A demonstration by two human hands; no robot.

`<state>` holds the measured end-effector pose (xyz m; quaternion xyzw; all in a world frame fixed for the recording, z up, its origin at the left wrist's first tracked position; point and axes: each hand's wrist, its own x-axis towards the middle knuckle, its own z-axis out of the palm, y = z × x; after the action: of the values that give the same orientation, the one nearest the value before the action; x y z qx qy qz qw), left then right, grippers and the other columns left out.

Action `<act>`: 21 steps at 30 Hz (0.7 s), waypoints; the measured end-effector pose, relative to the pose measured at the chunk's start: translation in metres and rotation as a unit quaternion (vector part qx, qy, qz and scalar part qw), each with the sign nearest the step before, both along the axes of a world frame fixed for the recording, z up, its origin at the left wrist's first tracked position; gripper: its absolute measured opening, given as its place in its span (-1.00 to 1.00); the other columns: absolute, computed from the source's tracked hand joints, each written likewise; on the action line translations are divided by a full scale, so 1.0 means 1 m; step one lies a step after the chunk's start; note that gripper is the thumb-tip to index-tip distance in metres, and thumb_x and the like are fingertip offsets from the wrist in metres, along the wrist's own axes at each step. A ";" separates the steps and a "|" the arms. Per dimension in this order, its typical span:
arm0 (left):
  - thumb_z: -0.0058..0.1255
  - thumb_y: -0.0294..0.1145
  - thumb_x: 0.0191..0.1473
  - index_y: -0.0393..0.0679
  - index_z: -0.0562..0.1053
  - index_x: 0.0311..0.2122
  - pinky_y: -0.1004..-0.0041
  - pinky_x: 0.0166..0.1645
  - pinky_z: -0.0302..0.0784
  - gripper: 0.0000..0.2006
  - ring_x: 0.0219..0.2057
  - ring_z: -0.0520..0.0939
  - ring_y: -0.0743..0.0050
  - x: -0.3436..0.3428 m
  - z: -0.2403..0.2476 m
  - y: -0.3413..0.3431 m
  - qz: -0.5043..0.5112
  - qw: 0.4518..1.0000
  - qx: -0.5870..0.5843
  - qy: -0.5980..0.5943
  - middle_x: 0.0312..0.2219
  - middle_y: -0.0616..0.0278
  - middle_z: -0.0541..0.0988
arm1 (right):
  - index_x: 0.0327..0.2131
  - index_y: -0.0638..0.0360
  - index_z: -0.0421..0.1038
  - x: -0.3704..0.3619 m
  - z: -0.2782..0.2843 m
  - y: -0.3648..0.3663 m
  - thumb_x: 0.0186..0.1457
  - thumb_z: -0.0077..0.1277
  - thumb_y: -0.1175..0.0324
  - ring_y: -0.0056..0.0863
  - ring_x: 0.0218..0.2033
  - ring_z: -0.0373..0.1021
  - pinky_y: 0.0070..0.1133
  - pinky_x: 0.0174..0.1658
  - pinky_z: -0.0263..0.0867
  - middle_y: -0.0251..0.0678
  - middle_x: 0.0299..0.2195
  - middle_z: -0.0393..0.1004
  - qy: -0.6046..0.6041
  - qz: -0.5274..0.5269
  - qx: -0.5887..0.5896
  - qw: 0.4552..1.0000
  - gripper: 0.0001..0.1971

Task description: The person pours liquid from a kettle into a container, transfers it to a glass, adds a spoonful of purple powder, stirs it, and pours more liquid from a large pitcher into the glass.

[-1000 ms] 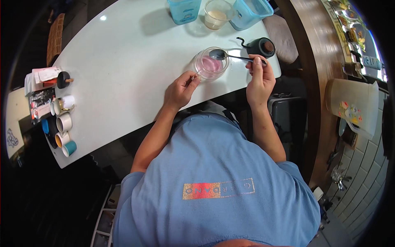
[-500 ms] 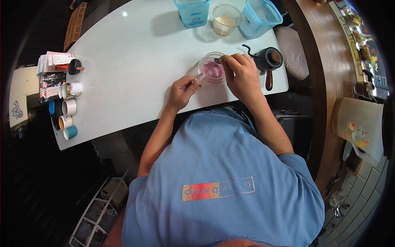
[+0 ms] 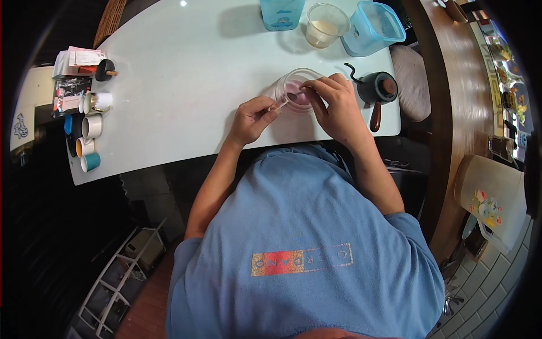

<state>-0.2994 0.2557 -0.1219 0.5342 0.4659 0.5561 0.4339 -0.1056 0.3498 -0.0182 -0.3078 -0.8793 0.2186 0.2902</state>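
- Big white table (image 3: 169, 85) spreading out in front of us, and all the action is at its near right edge!
- Two light-blue tubs at the far side, the left one (image 3: 282, 16) well apart from the right one (image 3: 364, 45).
- Dark kettle (image 3: 372, 86) over on the right, wooden handle pointing toward the person.
- Right hand (image 3: 340, 106) leaning in over the cup, thumb and fingertips pinched on the spoon.
- Left hand (image 3: 254, 120) at the near left side, thumb and forefinger pressed together on a small clear piece.
- Clear cup (image 3: 299, 79) between the hands on the table, pink stuff inside.
- And the spoon (image 3: 292, 96): dark bowl over the cup, whether touching the pink I can't tell.
- Smallest, the clear piece (image 3: 282, 105), by the cup's rim; joined or separate, I can't say.
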 end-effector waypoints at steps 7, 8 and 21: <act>0.07 -0.45 0.03 -0.27 0.47 -0.42 0.69 -0.50 0.22 -0.89 -0.57 0.32 0.78 0.002 0.001 -0.001 0.017 1.000 -0.008 -0.023 -0.55 0.40 0.43 | -0.33 0.13 0.45 0.001 0.011 0.002 0.00 -0.01 0.45 -0.34 -0.31 0.28 -0.44 -0.20 0.13 -0.35 -0.41 0.44 -0.095 -0.015 0.040 0.995 -0.88; 0.07 -0.45 0.03 -0.27 0.47 -0.42 0.69 -0.50 0.22 -0.89 -0.57 0.32 0.78 0.002 -0.001 -0.001 0.018 1.000 -0.007 -0.023 -0.55 0.40 0.43 | -0.29 0.12 0.45 0.000 0.010 0.003 0.02 0.00 0.45 -0.36 -0.30 0.29 -0.47 -0.21 0.14 -0.36 -0.39 0.43 -0.107 -0.021 0.056 0.992 -0.86; 0.09 -0.45 0.02 -0.29 0.47 -0.43 0.69 -0.49 0.22 -0.88 -0.57 0.32 0.78 -0.002 -0.002 0.000 0.010 1.000 -0.012 -0.003 -0.54 0.39 0.45 | -0.29 0.06 0.48 -0.004 -0.002 0.016 0.00 0.00 0.42 -0.39 -0.32 0.28 -0.46 -0.20 0.13 -0.43 -0.39 0.45 -0.049 0.063 0.031 0.996 -0.84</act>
<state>-0.3015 0.2557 -0.1235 0.5225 0.4767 0.5564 0.4360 -0.1101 0.3656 -0.0202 -0.2535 -0.9163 0.1939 0.2417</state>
